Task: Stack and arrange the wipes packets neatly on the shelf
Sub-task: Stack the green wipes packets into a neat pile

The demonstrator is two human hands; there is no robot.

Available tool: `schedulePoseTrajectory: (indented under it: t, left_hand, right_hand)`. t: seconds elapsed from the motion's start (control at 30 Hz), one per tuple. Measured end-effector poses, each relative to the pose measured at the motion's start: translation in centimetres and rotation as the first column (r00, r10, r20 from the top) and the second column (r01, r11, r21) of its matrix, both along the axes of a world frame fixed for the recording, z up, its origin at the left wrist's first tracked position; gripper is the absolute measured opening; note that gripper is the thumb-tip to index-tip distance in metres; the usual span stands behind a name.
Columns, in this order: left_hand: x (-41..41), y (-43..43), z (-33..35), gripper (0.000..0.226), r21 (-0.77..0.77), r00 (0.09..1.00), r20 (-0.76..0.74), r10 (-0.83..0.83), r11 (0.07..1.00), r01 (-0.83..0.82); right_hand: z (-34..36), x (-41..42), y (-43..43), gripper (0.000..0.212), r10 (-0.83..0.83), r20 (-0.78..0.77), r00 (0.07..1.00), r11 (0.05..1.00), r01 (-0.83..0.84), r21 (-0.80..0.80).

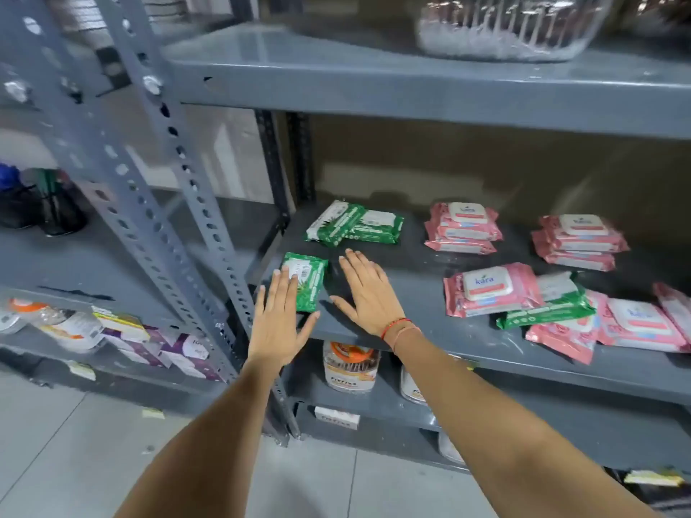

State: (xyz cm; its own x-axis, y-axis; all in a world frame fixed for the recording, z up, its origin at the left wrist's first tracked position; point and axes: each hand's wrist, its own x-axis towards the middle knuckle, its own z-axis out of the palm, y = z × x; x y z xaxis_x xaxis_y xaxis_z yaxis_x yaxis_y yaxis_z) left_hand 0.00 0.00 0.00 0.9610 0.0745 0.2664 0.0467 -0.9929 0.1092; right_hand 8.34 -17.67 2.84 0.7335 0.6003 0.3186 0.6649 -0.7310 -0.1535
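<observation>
A small green wipes packet (pixel 309 281) lies at the front left corner of the grey shelf (pixel 467 342). My left hand (pixel 278 321) rests flat, fingers spread, its fingertips on the packet's left side. My right hand (pixel 368 293) lies flat and open on the bare shelf just right of it. Two more green packets (pixel 353 223) lie overlapping further back. Two stacks of pink packets (pixel 463 228) (pixel 579 241) stand at the back right. Loose pink packets (pixel 493 289) and one green packet (pixel 549 304) lie jumbled at the front right.
Slotted grey uprights (pixel 194 203) stand left of the shelf. The shelf above (pixel 411 84) carries a clear plastic container (pixel 512 24). Jars with orange lids (pixel 351 364) sit on the shelf below. The neighbouring rack at left holds boxes and bottles (pixel 123 342).
</observation>
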Motion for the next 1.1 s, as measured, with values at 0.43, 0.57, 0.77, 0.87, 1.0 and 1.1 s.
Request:
schedulePoseTrajectory:
  t: [0.43,0.57,0.77,0.87,1.0,1.1]
  left_hand:
    - [-1.9,0.5,-2.8,0.075,-0.006,0.999,-0.024,0.038,0.999,-0.038]
    - [-1.9,0.8,-2.6,0.074,-0.032,1.0,-0.019,0.012,0.999,-0.013]
    - [-2.1,0.8,-2.5,0.075,-0.079,1.0,-0.005,0.004,0.997,-0.004]
    - [-2.3,0.7,-2.4,0.076,-0.115,1.0,0.021,0.001,0.993,0.002]
    - [-2.3,0.6,-2.1,0.078,-0.065,1.0,-0.01,0.014,0.998,-0.015]
    - [-1.7,0.1,-1.9,0.085,-0.013,0.997,-0.082,-0.016,1.0,0.015]
  right_hand:
    - [6.1,6.3,10.7,0.108,0.413,-0.258,0.874,0.609,-0.475,-0.635]
    - [5.9,5.3,12.3,0.095,0.408,-0.285,0.867,0.483,-0.47,-0.739]
    - [5.6,4.4,12.3,0.081,0.395,-0.272,0.878,0.557,-0.464,-0.689]
    - [5.9,4.5,11.8,0.078,0.416,-0.216,0.883,0.541,-0.431,-0.722]
    - [7.0,5.1,9.1,0.075,0.352,-0.233,0.907,0.55,-0.402,-0.732]
    - [7.7,5.5,6.4,0.075,0.29,-0.257,0.922,0.565,-0.382,-0.731]
